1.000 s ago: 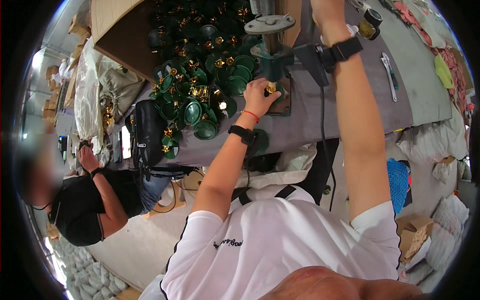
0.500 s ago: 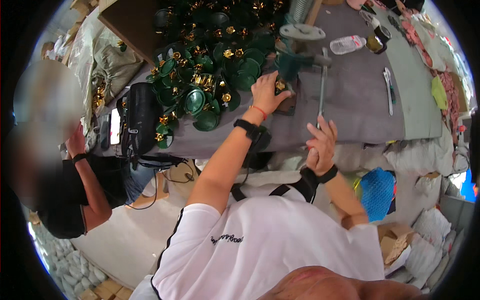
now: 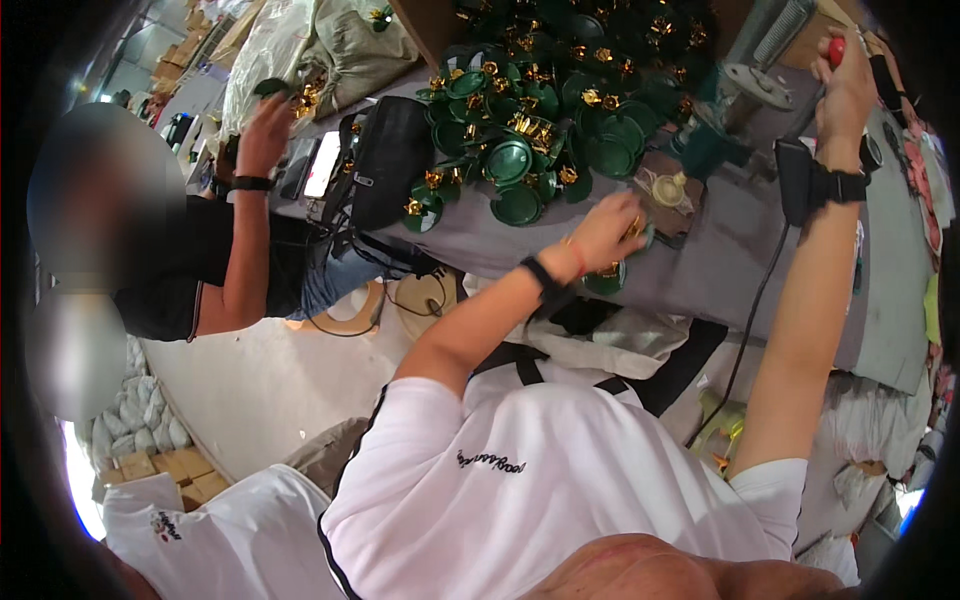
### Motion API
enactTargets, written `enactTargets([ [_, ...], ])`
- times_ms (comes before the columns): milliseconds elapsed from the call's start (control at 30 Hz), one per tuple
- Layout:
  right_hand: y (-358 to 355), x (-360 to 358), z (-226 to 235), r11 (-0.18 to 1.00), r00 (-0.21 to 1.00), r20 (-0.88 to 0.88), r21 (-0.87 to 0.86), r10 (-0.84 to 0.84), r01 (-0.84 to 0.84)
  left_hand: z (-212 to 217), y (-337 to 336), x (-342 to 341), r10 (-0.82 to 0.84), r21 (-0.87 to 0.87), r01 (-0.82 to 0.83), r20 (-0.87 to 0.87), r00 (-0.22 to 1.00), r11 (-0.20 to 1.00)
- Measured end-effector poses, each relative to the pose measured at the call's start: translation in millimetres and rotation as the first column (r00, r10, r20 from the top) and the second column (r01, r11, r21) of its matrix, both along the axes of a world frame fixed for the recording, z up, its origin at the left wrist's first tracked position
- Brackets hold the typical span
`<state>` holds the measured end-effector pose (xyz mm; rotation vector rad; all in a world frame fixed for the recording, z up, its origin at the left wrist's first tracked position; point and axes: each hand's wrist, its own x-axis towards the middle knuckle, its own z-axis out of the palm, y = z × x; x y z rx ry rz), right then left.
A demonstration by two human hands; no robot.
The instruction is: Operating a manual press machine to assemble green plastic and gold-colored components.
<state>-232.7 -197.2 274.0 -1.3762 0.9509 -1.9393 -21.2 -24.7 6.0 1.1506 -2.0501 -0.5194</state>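
My left hand [image 3: 606,230] is closed on a small green disc with a gold flower-shaped fitting [image 3: 635,229], blurred by motion, in front of the press base. A similar green disc [image 3: 606,280] lies just below that hand at the table's edge. At the far right, my right hand [image 3: 850,95] is raised and wrapped round the red knob [image 3: 836,50] on the lever of a green hand press [image 3: 710,150]. A pale round piece [image 3: 668,190] sits on the press's base plate. The press's upper part is smeared by motion.
Many green discs with gold fittings [image 3: 545,130] are heaped on the grey-covered table [image 3: 500,240]. A black bag [image 3: 393,160] and a lit phone [image 3: 322,165] lie left of them. A co-worker's hand [image 3: 265,135] is farther left, near a sack [image 3: 355,45]. A cable [image 3: 765,290] hangs beside my right arm.
My right hand has swung the lever up and away to the far right. My left hand has drawn back from under the press with a green disc. The view has turned; the co-worker's hand has risen.
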Motion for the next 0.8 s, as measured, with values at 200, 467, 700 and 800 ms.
enactTargets([
  [200, 4, 0, -2, 0.997, 0.998, 0.028, -0.048, 0.057, -0.056, 20, 87, 38, 0.063, -0.011, -0.062, 0.134, 0.989, 0.998],
  [467, -6, 0, -7, 0.99, 0.993, 0.063, -0.104, 0.097, -0.091, 43, 4, 128, 0.681, -0.303, -0.615, 0.223, 0.697, 0.728],
  [700, -7, -6, -10, 0.997, 0.999, 0.028, -0.066, 0.035, -0.033, 51, -6, 76, 0.539, -0.136, -0.634, -0.411, 0.736, 0.762],
  [800, -9, -7, -12, 0.996, 0.999, 0.038, -0.094, 0.006, -0.002, 30, 2, 22, 0.434, 0.512, -0.116, -0.56, 0.706, 0.851],
])
